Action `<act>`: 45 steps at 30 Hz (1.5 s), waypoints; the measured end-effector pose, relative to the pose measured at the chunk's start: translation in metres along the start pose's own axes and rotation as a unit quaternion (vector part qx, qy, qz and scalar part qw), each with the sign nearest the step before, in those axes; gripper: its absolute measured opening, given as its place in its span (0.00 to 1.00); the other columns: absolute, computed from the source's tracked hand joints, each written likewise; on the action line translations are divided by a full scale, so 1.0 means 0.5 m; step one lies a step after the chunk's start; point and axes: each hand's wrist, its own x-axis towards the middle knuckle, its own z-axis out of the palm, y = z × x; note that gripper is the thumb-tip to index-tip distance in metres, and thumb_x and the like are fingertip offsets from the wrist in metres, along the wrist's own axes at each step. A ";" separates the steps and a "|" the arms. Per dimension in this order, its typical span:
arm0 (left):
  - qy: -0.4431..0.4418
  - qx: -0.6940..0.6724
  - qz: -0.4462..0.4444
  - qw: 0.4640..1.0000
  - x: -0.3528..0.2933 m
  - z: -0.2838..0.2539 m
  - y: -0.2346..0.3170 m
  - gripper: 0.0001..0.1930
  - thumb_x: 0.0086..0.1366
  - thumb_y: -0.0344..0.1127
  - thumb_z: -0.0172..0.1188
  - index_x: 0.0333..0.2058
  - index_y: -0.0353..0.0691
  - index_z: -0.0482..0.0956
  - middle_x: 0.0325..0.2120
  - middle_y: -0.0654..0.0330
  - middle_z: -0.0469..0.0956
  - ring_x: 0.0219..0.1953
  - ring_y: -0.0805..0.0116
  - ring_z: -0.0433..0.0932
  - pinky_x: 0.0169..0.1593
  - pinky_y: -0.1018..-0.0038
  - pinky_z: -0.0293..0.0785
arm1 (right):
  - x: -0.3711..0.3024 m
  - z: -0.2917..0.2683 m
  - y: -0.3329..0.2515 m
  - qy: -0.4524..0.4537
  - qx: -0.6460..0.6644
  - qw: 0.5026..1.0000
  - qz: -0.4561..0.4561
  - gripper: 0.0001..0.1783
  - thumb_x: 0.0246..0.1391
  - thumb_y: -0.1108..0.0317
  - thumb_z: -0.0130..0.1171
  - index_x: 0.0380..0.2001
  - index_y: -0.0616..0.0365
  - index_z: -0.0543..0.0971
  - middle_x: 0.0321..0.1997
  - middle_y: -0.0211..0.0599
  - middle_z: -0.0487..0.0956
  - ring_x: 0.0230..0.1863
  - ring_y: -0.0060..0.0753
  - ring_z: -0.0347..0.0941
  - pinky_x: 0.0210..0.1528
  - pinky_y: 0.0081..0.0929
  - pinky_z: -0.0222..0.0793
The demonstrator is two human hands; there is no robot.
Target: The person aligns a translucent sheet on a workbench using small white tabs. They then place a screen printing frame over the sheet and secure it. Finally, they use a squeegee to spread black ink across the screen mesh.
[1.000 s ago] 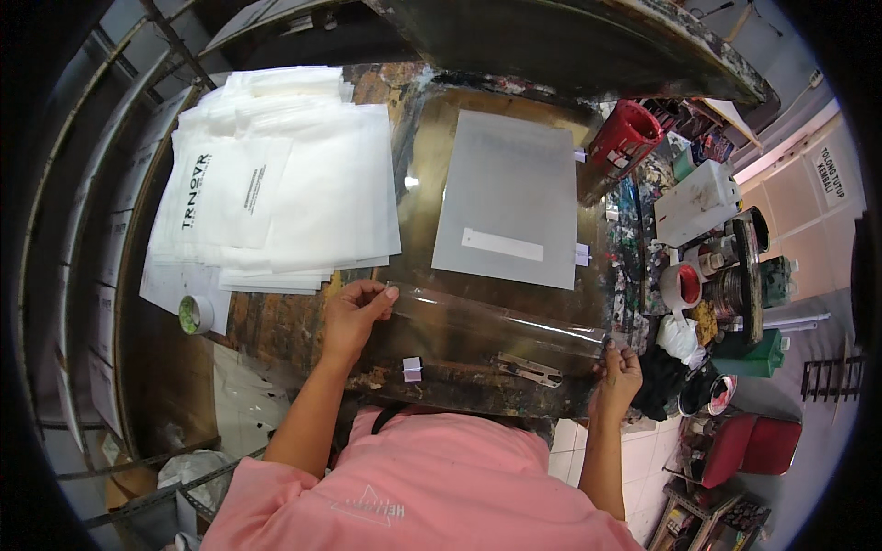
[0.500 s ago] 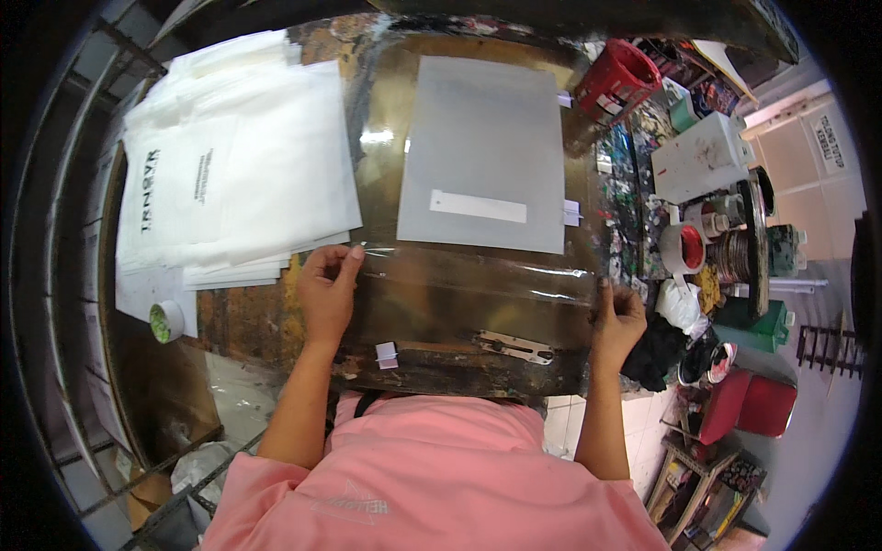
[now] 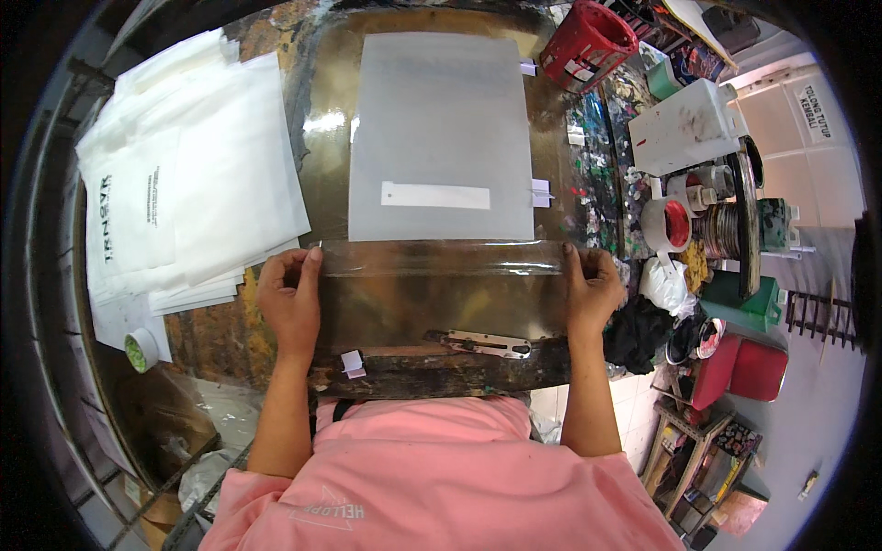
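A strip of clear tape (image 3: 432,261) is stretched flat between my hands, running along the near edge of a frosted translucent plastic sheet (image 3: 441,119). My left hand (image 3: 292,298) pinches its left end between thumb and forefinger. At the other end, my right hand (image 3: 593,292) has its thumb and bent fingers closed on the tape. Whether the tape overlaps the sheet or only meets its edge is hard to tell. A narrow white strip (image 3: 435,196) with a small hole shows on the sheet's lower part. Small pale tabs (image 3: 540,193) stick out at its right side.
White printed plastic bags (image 3: 202,165) are stacked at the left, near a tape roll (image 3: 141,351). A folding utility knife (image 3: 482,344) and a folded tab (image 3: 353,364) lie at the near edge. Right stand a red bucket (image 3: 589,46), a white jerrycan (image 3: 684,129) and paint-stained containers.
The tape, slanting and apart from the sheet before, is now level and against its near edge. My right hand has risen relative to the sheet. The whole view has shifted.
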 end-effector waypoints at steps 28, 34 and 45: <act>0.030 -0.014 -0.003 0.999 0.005 0.018 -0.025 0.09 0.64 0.35 0.74 0.34 0.34 0.86 0.27 0.61 0.80 0.28 0.72 0.76 0.34 0.74 0.72 | 0.002 0.018 0.029 -0.003 0.000 1.000 -0.018 0.12 0.58 0.62 0.73 0.33 0.61 0.85 0.31 0.41 0.87 0.30 0.34 0.82 0.37 0.34 0.76; 0.021 0.011 0.015 1.000 0.006 0.016 -0.002 0.09 0.65 0.34 0.73 0.34 0.34 0.85 0.27 0.61 0.80 0.29 0.72 0.76 0.35 0.74 0.72 | 0.000 0.018 0.015 0.015 -0.013 0.999 -0.029 0.11 0.57 0.63 0.73 0.32 0.60 0.85 0.29 0.41 0.85 0.29 0.35 0.80 0.37 0.34 0.74; 0.018 0.025 0.012 0.999 0.006 0.014 0.004 0.11 0.66 0.36 0.73 0.34 0.33 0.85 0.28 0.62 0.79 0.29 0.73 0.74 0.36 0.74 0.71 | -0.001 0.014 -0.004 0.005 -0.008 1.000 0.012 0.12 0.57 0.60 0.73 0.31 0.59 0.86 0.30 0.43 0.85 0.30 0.44 0.81 0.37 0.37 0.74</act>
